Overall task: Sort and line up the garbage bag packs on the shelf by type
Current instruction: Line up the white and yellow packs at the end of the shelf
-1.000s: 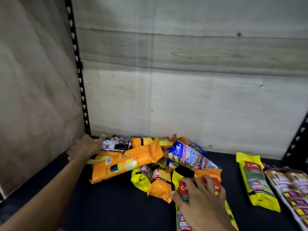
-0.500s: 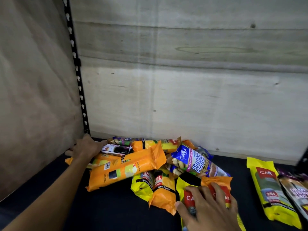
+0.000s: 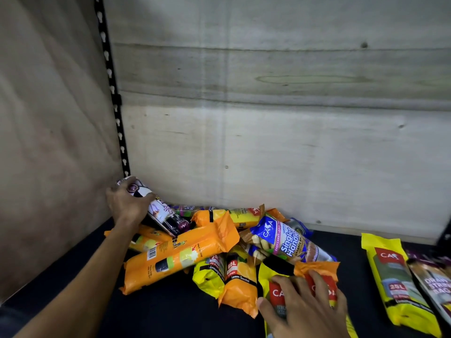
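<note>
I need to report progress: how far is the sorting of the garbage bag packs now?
Done: a yellow pack and a drawstring pack lie side by side at right. In hand: the left hand lifts a purple-white pack; the right hand rests on two packs. Left: the mixed pile.

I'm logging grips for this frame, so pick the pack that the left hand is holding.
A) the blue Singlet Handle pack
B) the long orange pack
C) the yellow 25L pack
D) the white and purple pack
D: the left hand grips the white and purple pack, raised end up at the back left corner, above the long orange pack.
</note>
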### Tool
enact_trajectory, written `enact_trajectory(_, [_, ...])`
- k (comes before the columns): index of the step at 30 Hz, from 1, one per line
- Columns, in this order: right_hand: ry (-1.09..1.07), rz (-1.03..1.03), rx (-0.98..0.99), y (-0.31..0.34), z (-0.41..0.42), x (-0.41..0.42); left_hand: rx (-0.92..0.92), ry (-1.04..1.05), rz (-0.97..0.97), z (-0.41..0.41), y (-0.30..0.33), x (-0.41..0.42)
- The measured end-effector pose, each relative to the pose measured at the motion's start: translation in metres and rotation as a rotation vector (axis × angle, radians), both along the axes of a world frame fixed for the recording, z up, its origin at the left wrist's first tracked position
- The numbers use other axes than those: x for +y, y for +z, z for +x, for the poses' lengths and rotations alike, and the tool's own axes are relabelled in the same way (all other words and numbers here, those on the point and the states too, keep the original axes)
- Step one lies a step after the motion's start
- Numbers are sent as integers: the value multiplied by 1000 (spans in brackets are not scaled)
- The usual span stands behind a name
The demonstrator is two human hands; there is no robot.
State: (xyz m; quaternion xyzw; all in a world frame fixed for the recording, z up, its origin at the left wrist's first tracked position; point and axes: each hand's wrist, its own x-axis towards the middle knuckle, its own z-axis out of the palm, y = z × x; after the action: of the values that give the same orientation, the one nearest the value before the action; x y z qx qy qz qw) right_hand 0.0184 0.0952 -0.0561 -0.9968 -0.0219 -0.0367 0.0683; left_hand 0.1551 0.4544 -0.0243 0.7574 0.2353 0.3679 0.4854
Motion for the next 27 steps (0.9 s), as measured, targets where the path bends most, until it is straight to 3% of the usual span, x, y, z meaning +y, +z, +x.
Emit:
enact_trajectory(3, [13, -35, 54, 1, 1, 0, -156, -89, -185, -7, 12, -4])
enact_trajectory(10, [6, 49, 170, 16, -5, 1, -386, -197, -367, -35, 61, -15])
enact_trajectory(15, [10, 214, -27, 21, -14, 3, -428, -377, -398, -62, 95, -43])
enact_trajectory(17, [52, 395, -145, 24, -21, 5, -391, -448, -386, -70, 104, -65])
enact_trajectory(19, [91, 680, -134, 32, -29, 10, -337, -542, -388, -78, 107, -89])
enact_trajectory(24, [89, 1349, 213, 55, -49, 3, -205, -731, -485, -90, 99, -161])
enact_trajectory(27, [3, 1706, 318, 57, -56, -13, -181, -810, -512, -93, 90, -204])
